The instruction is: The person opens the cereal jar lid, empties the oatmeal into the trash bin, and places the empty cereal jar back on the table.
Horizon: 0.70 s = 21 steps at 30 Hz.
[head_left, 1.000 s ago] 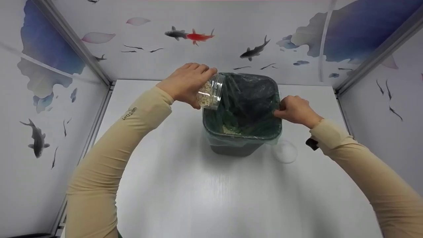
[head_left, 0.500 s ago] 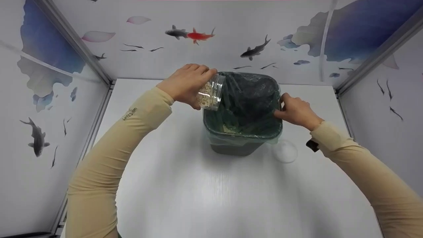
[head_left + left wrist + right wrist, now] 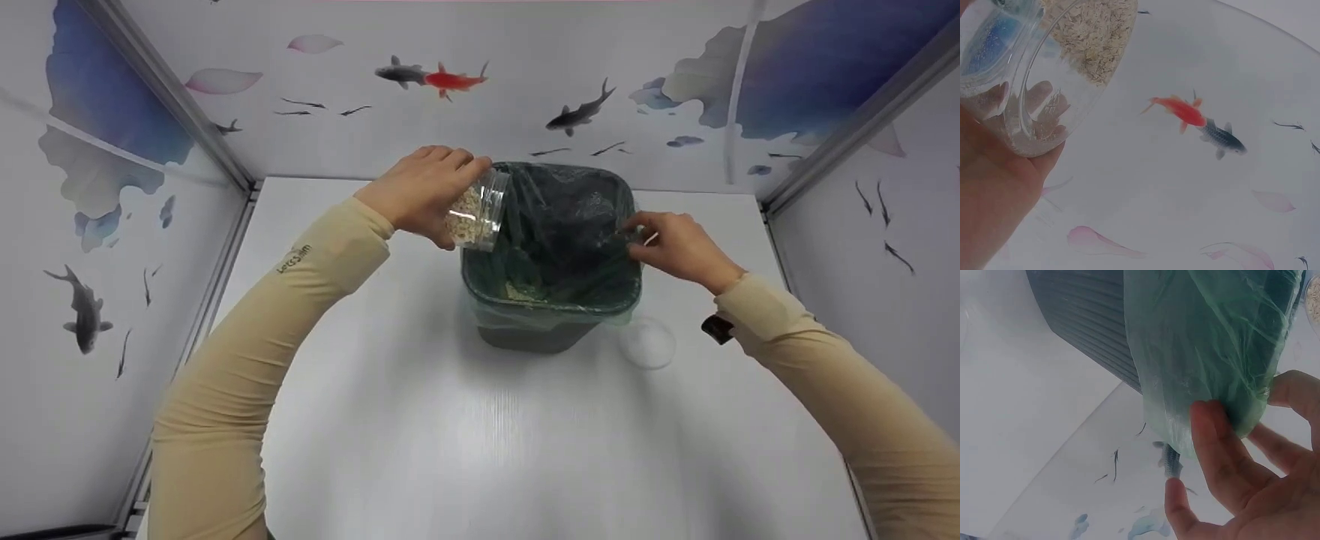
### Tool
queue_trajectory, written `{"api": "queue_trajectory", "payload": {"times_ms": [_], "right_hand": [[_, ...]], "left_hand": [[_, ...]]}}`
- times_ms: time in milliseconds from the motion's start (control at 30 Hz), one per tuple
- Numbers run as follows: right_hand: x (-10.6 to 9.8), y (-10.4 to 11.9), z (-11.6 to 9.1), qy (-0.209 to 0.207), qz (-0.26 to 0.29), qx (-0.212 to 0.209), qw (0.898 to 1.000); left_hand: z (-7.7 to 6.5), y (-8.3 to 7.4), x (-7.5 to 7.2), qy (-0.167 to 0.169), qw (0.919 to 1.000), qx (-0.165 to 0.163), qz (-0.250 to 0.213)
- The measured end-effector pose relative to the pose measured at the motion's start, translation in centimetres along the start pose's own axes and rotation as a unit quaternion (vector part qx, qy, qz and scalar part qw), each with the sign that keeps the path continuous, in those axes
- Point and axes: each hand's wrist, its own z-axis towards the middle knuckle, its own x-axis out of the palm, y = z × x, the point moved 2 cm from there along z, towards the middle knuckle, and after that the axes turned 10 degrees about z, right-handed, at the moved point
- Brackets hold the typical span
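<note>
My left hand [image 3: 424,191] grips a clear jar [image 3: 491,210] tipped on its side, its mouth over the left rim of a waste bin [image 3: 525,339]. Pale, oat-like flakes [image 3: 1095,42] fill part of the jar in the left wrist view. A thin green bin liner [image 3: 1185,354] lines the bin and hangs down outside its rim. Some pale flakes [image 3: 521,291] lie inside the liner. At the bin's right rim my right hand [image 3: 679,247] holds the liner's edge between thumb and fingers, with the fingers partly spread.
A clear round lid [image 3: 647,345] lies on the white table [image 3: 420,450], just right of the bin. White panels [image 3: 315,127] printed with fish and petals stand behind and at both sides, with metal posts [image 3: 180,105] at the corners.
My right hand has shifted slightly right, and its index finger has straightened over the rim. The left hand and the tilted jar have hardly moved.
</note>
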Motion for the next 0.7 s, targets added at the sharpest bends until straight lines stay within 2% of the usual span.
{"api": "queue_trajectory", "payload": {"times_ms": [233,467,700], "right_hand": [[0.31,-0.08,0.29,-0.002,-0.009,-0.033,0.999],[0.10,0.17,0.48,0.008,-0.002,-0.015,1.000],[0.05,0.49,0.77,0.019,-0.022,-0.012,1.000]], "left_hand": [[0.01,-0.04,0.27,0.007,1.0000,-0.003,0.005],[-0.05,-0.01,0.33,0.001,1.0000,-0.002,0.002],[-0.07,-0.03,0.11,0.000,1.0000,-0.004,0.002]]}}
